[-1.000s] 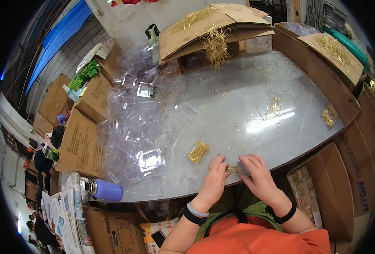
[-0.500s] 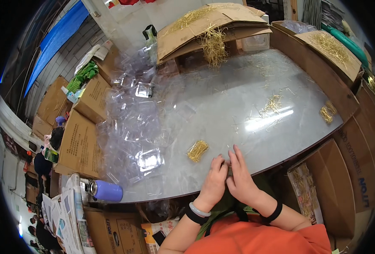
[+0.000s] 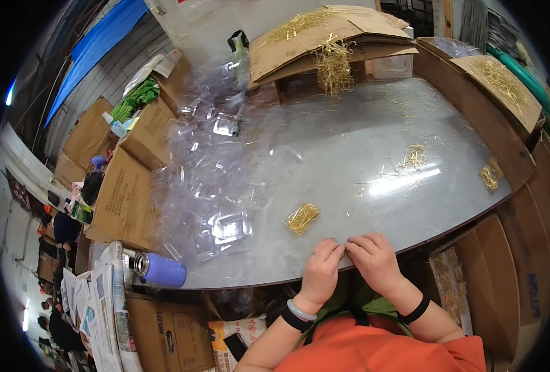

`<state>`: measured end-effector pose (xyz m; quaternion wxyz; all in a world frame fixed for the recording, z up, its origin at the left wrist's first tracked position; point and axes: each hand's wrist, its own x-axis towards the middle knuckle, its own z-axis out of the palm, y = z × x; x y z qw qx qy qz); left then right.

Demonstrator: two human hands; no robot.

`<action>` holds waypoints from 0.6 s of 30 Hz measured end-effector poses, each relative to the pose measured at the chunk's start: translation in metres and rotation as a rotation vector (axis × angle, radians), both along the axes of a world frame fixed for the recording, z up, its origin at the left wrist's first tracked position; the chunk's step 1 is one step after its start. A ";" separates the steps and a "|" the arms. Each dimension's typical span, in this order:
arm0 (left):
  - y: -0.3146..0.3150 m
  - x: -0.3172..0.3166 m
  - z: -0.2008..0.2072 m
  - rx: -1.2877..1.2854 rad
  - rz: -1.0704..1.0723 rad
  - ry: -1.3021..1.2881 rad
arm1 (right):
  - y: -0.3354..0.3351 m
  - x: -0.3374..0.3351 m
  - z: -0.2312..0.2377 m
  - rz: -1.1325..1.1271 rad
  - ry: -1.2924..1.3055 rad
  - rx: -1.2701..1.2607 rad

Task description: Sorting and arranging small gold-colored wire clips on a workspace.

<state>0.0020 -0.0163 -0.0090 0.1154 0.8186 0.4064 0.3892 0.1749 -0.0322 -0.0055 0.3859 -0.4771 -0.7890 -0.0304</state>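
My left hand [image 3: 322, 268] and my right hand [image 3: 375, 261] meet at the near edge of the grey table [image 3: 330, 146]. Their thumbs and fingertips are pinched close together, and whatever lies between them is too small or hidden to name. Just beyond the left hand sits a small bundle of gold-coloured wire pieces [image 3: 303, 219], which neither hand touches. Farther off to the right, thin gold pieces [image 3: 414, 158] lie scattered loose. Another gold bundle [image 3: 491, 174] rests near the table's right edge.
Clear plastic boxes [image 3: 210, 167] cover the table's left side. A purple bottle [image 3: 165, 271] lies at the front left corner. Gold pieces [image 3: 335, 68] hang over a cardboard shelter [image 3: 374, 28] at the back. Cardboard boxes [image 3: 123, 195] stand along the left; an open carton [image 3: 482, 260] is below right.
My right fingers, stretched forward before, are now curled in to a pinch beside the left fingertips. The view has shifted slightly; the bundles and boxes stay where they were on the table.
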 end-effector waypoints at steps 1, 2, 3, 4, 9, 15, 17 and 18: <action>0.000 0.002 0.000 0.001 0.007 -0.014 | 0.000 -0.001 0.001 -0.011 0.000 -0.004; 0.000 0.003 0.000 0.001 0.014 -0.029 | 0.000 -0.002 0.002 -0.023 0.000 -0.009; -0.001 0.000 0.000 -0.040 0.041 -0.069 | 0.001 -0.003 0.003 -0.035 -0.001 -0.014; -0.002 -0.004 0.001 -0.079 0.069 -0.110 | 0.002 -0.003 0.004 -0.042 0.007 -0.023; 0.014 -0.058 0.018 -0.636 0.352 -0.498 | 0.007 0.004 0.005 -0.074 0.062 -0.046; 0.057 -0.078 0.028 -1.082 0.317 -0.747 | 0.006 0.003 0.006 -0.088 0.033 -0.056; 0.065 -0.077 0.024 -1.102 0.310 -0.726 | 0.005 0.001 0.007 -0.079 0.036 -0.055; 0.067 -0.078 0.023 -1.112 0.305 -0.715 | 0.005 0.001 0.008 -0.075 0.038 -0.054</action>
